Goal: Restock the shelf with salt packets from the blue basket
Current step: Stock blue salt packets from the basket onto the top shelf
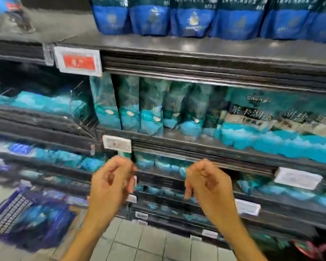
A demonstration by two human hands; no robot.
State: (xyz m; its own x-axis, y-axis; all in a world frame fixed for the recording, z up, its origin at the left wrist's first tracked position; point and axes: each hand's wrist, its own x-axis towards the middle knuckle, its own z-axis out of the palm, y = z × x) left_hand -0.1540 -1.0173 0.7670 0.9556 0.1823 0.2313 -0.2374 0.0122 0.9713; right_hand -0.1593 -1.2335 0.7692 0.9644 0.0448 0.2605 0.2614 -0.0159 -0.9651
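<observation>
Both forearms raised from the bottom edge, side by side, in front of the shelf (196,142). Left hand (111,182) held up with wrist bent, fingers curled loosely toward the palm, holding nothing; fingertips just below a small white price tag (117,144) on the shelf edge. Right hand (207,180) at the same height, well apart from the left, fingers also curled inward and empty, thumb pointing down. Neither hand touching a packet.

Teal salt packets (151,108) standing upright in a row on the middle shelf, above both hands; further packets to the right, nearer the camera, with large printed letters. Dark blue packets (151,17) on the top shelf. Blue basket (13,210) on the tiled floor at lower left, beside the left forearm, with blurred blue packets inside. Red price label (79,62) on the upper shelf edge.
</observation>
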